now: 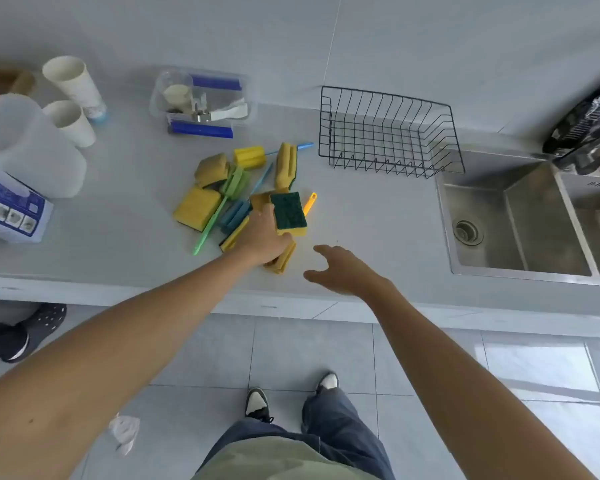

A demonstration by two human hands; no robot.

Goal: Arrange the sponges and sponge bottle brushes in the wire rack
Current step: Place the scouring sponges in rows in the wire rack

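Note:
A pile of yellow sponges (197,208) with green scouring sides lies on the grey counter, mixed with sponge bottle brushes: a green one (235,183), a yellow-headed one (249,156) with a blue handle, and a blue one (235,214). My left hand (262,235) is shut on a green-topped yellow sponge (289,212) at the pile's right edge. My right hand (343,270) hovers open just right of it, holding nothing. The black wire rack (390,133) stands against the wall to the right of the pile, with nothing inside.
A steel sink (520,220) lies right of the rack, with a black bag (589,123) above it. A clear box (201,102) with blue clips, paper cups (73,81), a white jug (25,143) and a blue carton (9,209) stand at the left.

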